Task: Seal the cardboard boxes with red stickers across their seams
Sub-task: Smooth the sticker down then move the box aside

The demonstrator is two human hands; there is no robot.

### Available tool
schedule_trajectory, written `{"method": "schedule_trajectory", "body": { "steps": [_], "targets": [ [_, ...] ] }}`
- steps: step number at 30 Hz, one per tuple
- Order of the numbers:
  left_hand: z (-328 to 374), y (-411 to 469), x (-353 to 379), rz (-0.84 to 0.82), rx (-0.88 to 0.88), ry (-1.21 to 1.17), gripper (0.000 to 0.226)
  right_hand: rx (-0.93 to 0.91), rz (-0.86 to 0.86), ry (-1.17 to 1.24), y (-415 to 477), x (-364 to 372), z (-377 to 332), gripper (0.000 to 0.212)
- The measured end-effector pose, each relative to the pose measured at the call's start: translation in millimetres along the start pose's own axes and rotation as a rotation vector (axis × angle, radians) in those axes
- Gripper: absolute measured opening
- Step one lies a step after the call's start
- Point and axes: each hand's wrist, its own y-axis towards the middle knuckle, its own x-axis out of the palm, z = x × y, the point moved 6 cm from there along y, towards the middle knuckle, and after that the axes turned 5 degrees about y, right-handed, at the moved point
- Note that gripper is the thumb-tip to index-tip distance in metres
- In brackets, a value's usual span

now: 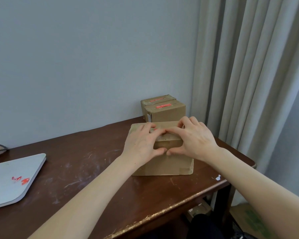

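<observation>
A brown cardboard box (pixel 169 164) stands on the dark wooden table (pixel 97 169) in front of me. My left hand (pixel 141 144) and my right hand (pixel 195 138) both lie flat on its top, fingers spread and pressing along the seam, thumbs meeting at the front edge. A small bit of red sticker (pixel 155 129) shows between my left fingers; the rest is hidden under the hands. Behind it, against the wall, stand two more boxes: the nearer box (pixel 167 113) and the farther box (pixel 158 99), each with a red sticker across the top seam.
A grey board (pixel 16 180) with red sticker scraps (pixel 22 180) lies at the table's left. Beige curtains (pixel 248 75) hang at the right. The table's front edge runs diagonally at the lower right, with a white paper scrap (pixel 218 177) near it.
</observation>
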Motion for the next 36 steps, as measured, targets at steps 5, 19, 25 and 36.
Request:
{"method": "schedule_trajectory", "body": {
  "steps": [5,19,25,36],
  "targets": [
    [-1,-1,4,0.008,-0.004,-0.007,0.058,0.048,-0.063,0.011,3,1,-1,0.074],
    [-12,1,9,-0.003,-0.073,-0.104,0.072,0.226,0.024,0.118,-6,-6,17,0.082],
    [-2,15,10,-0.035,-0.009,0.089,0.077,0.161,-0.058,0.032,1,-1,9,0.088],
    [-9,11,12,-0.015,-0.048,0.033,0.082,0.229,-0.069,0.163,4,0,18,0.091]
  ]
}}
